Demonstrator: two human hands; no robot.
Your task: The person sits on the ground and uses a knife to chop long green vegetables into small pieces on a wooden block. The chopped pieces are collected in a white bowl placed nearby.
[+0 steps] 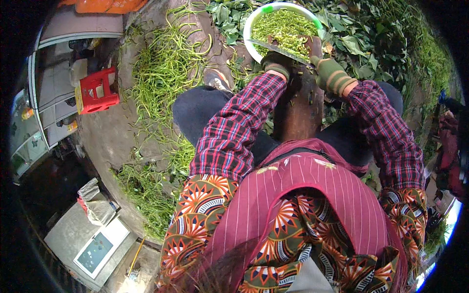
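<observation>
My right hand [332, 75], in a green and tan striped knit glove, is closed at the near end of a long knife [276, 49]. Its blade slants up to the left across the front of a round basin [250, 22] with a white and green rim. Chopped green bean pieces [286, 29] fill the basin. Beneath the blade, my left hand [276, 62] is curled in a dark glove; its fingertips and anything in them are hidden. Between my hands a brown wooden board [299, 115] leans from my lap up to the basin, bits of bean on it.
Long green beans [166, 73] lie heaped on the ground to my left. Leafy cuttings [359, 41] spread around the basin's right. A red plastic stool [97, 91] stands farther left, near a glass-fronted cabinet [53, 97]. My shoe [217, 79] rests beside the beans.
</observation>
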